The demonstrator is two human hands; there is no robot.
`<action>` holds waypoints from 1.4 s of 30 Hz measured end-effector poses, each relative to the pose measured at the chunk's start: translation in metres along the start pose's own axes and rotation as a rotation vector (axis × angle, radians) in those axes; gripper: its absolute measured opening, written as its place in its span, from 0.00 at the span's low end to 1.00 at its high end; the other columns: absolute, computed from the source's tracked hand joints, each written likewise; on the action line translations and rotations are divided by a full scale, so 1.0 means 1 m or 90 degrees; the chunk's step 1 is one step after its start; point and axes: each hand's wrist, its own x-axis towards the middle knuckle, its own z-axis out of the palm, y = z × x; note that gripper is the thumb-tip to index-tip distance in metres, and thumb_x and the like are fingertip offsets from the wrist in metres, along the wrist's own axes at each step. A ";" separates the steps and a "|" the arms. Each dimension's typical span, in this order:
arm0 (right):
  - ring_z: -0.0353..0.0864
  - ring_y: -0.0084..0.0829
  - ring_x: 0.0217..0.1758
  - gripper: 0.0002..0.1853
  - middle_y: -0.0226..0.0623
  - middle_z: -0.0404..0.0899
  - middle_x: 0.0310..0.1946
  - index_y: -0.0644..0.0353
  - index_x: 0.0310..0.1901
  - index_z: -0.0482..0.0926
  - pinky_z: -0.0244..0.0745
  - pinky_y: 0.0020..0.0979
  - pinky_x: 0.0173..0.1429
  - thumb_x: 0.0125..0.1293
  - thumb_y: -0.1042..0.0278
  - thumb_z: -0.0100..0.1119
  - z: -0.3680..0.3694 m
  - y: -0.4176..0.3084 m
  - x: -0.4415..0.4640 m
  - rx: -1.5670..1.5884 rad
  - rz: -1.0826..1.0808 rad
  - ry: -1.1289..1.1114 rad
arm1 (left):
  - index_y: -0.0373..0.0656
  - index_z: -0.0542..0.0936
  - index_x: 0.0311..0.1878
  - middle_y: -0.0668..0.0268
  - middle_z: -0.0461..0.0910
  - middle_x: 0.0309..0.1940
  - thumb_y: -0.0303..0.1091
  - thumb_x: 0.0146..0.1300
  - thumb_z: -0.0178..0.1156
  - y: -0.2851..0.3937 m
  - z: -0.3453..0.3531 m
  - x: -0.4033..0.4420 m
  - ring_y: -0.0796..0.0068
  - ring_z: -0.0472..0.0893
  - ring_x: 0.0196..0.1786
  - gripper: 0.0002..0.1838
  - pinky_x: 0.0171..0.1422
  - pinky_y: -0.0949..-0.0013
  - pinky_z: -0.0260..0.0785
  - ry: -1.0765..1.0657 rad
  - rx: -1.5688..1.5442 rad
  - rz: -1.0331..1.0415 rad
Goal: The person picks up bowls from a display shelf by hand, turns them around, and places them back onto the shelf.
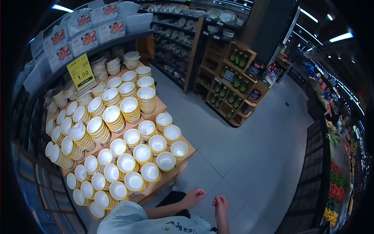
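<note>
My left hand (194,197) is held in front of my body over the floor, its fingers curled in and nothing visible in them. A short gap away, my right hand (221,204) is raised with its fingers folded, also with nothing visible in it. Neither hand touches the display. To the left of my hands, stacks of white bowls with yellow rims (134,181) cover a stepped wooden display table (174,171). The nearest stack to my left hand is topped by a white bowl (166,161) at the table's corner.
A yellow price sign (82,72) reading 1.90 stands among the rear stacks, below white picture boxes (85,41). Ahead is a wooden shelf unit (235,121) with bottles. Grey tiled floor (249,156) runs between the display and a produce counter (317,171) on the right.
</note>
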 end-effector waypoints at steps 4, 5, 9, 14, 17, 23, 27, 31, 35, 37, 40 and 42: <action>0.75 0.23 0.31 0.07 0.31 0.77 0.29 0.60 0.40 0.77 0.71 0.27 0.36 0.77 0.67 0.57 0.040 -0.031 0.066 -0.067 -0.045 -0.068 | 0.40 0.79 0.51 0.69 0.81 0.38 0.29 0.73 0.58 0.036 -0.037 0.043 0.80 0.79 0.43 0.07 0.52 0.72 0.74 0.080 -0.019 0.040; 0.76 0.23 0.32 0.07 0.31 0.77 0.29 0.60 0.40 0.77 0.72 0.27 0.37 0.76 0.67 0.59 0.055 -0.042 0.081 -0.138 -0.068 -0.082 | 0.40 0.79 0.51 0.69 0.81 0.38 0.29 0.73 0.58 0.044 -0.047 0.052 0.80 0.79 0.43 0.07 0.52 0.72 0.74 0.096 -0.027 0.045; 0.78 0.22 0.35 0.08 0.30 0.77 0.32 0.62 0.42 0.77 0.74 0.26 0.41 0.72 0.68 0.65 0.117 -0.066 0.151 -0.291 -0.164 -0.206 | 0.40 0.79 0.50 0.69 0.81 0.38 0.29 0.73 0.58 0.061 -0.089 0.081 0.80 0.79 0.43 0.07 0.52 0.72 0.74 0.155 -0.023 0.073; 0.82 0.32 0.52 0.21 0.41 0.74 0.55 0.64 0.55 0.73 0.81 0.33 0.52 0.66 0.69 0.71 0.240 -0.118 0.211 -0.478 -0.364 -0.397 | 0.39 0.79 0.49 0.69 0.81 0.38 0.28 0.74 0.58 0.071 -0.136 0.087 0.79 0.80 0.43 0.06 0.52 0.72 0.75 0.277 -0.040 0.125; 0.77 0.44 0.61 0.27 0.51 0.65 0.64 0.65 0.61 0.72 0.80 0.39 0.59 0.65 0.65 0.73 0.317 -0.139 0.247 -0.510 -0.469 -0.500 | 0.38 0.79 0.49 0.68 0.81 0.38 0.28 0.74 0.58 0.089 -0.154 0.068 0.79 0.81 0.43 0.06 0.52 0.73 0.75 0.384 -0.104 0.109; 0.68 0.56 0.71 0.29 0.55 0.61 0.70 0.65 0.59 0.73 0.69 0.50 0.71 0.61 0.62 0.75 0.480 -0.165 0.294 -0.529 -0.749 -0.601 | 0.37 0.79 0.48 0.67 0.81 0.38 0.27 0.74 0.57 0.084 -0.170 0.044 0.79 0.81 0.42 0.05 0.51 0.72 0.76 0.626 -0.227 0.144; 0.62 0.56 0.76 0.25 0.55 0.63 0.70 0.64 0.55 0.78 0.59 0.56 0.77 0.62 0.58 0.74 0.554 -0.160 0.317 -0.584 -0.915 -0.595 | 0.37 0.79 0.49 0.66 0.81 0.40 0.26 0.73 0.58 0.084 -0.167 0.038 0.77 0.81 0.43 0.06 0.53 0.72 0.75 0.742 -0.256 0.148; 0.67 0.50 0.73 0.16 0.49 0.75 0.61 0.61 0.46 0.83 0.54 0.60 0.79 0.66 0.58 0.70 0.586 -0.145 0.341 -0.614 -1.018 -0.665 | 0.37 0.79 0.48 0.66 0.81 0.39 0.24 0.73 0.57 0.072 -0.166 0.053 0.78 0.81 0.43 0.05 0.51 0.72 0.75 0.835 -0.259 0.180; 0.78 0.43 0.62 0.10 0.41 0.83 0.47 0.60 0.39 0.83 0.55 0.59 0.79 0.67 0.62 0.67 0.593 -0.142 0.351 -0.590 -1.027 -0.741 | 0.36 0.78 0.48 0.67 0.81 0.37 0.22 0.73 0.56 0.081 -0.163 0.089 0.79 0.80 0.41 0.05 0.49 0.73 0.74 0.932 -0.260 0.230; 0.82 0.38 0.49 0.09 0.36 0.82 0.35 0.58 0.33 0.81 0.59 0.55 0.77 0.68 0.63 0.66 0.596 -0.143 0.357 -0.609 -1.005 -0.768 | 0.36 0.78 0.48 0.67 0.81 0.36 0.21 0.73 0.55 0.085 -0.163 0.112 0.79 0.80 0.40 0.05 0.49 0.73 0.74 0.976 -0.255 0.229; 0.82 0.36 0.41 0.09 0.34 0.79 0.30 0.57 0.32 0.79 0.64 0.51 0.74 0.67 0.64 0.66 0.601 -0.143 0.368 -0.547 -1.066 -0.808 | 0.37 0.79 0.47 0.67 0.82 0.36 0.22 0.74 0.55 0.103 -0.163 0.145 0.79 0.81 0.40 0.04 0.49 0.73 0.75 0.999 -0.254 0.247; 0.82 0.36 0.40 0.09 0.35 0.79 0.30 0.57 0.32 0.79 0.66 0.51 0.72 0.67 0.65 0.66 0.600 -0.145 0.371 -0.520 -1.096 -0.808 | 0.37 0.78 0.47 0.67 0.81 0.37 0.23 0.75 0.55 0.112 -0.158 0.167 0.80 0.80 0.39 0.03 0.48 0.72 0.75 1.026 -0.273 0.275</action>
